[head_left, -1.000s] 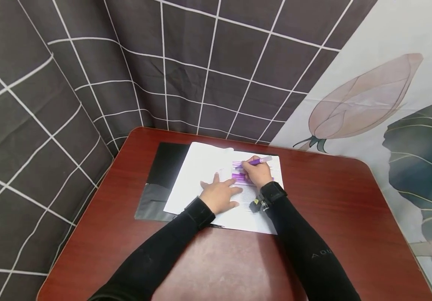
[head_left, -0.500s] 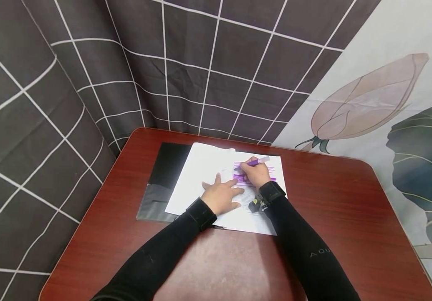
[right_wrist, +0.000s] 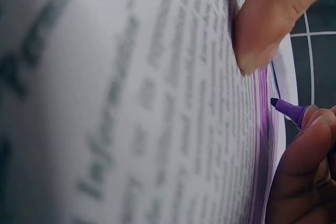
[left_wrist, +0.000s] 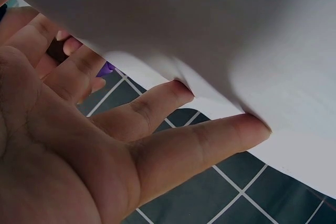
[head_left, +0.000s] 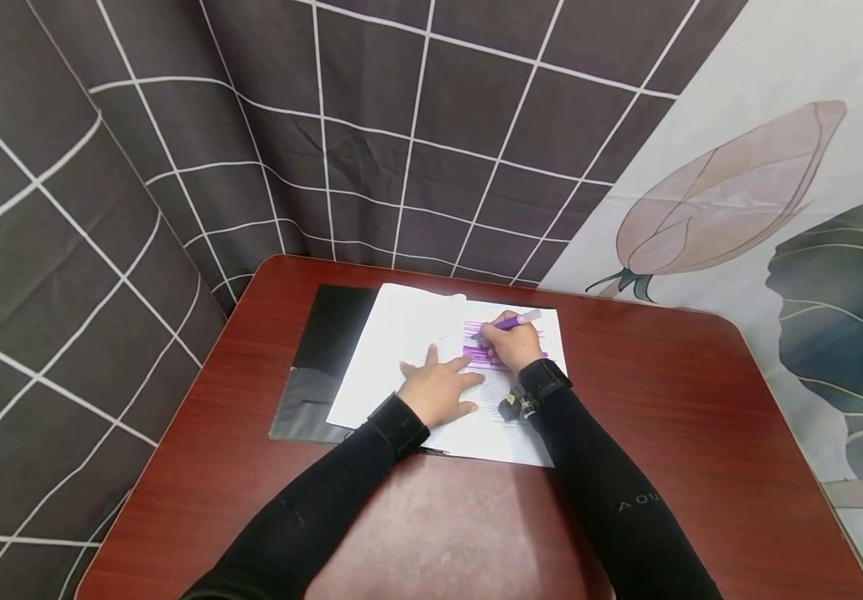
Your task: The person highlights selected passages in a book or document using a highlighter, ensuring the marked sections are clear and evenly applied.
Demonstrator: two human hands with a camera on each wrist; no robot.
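Note:
A booklet of white pages lies open on the table, its right-hand page printed with small text and crossed by purple strokes. My left hand rests spread across the inner part of the pages. In the left wrist view its straight fingers press on the paper. My right hand pinches a purple highlighter near its tip, above the upper part of the printed page. The right wrist view shows the highlighter's dark tip close to the purple lines; contact with the paper cannot be told.
Under the pages lies a dark folder, showing on the left. The reddish-brown table extends around it. A dark grid-patterned cloth hangs behind and to the left. On the right hangs a white cloth with a flower print.
The head view shifts slightly back and forth. My left hand stays on the pages, and the right hand with the highlighter moves only a little near the marked lines.

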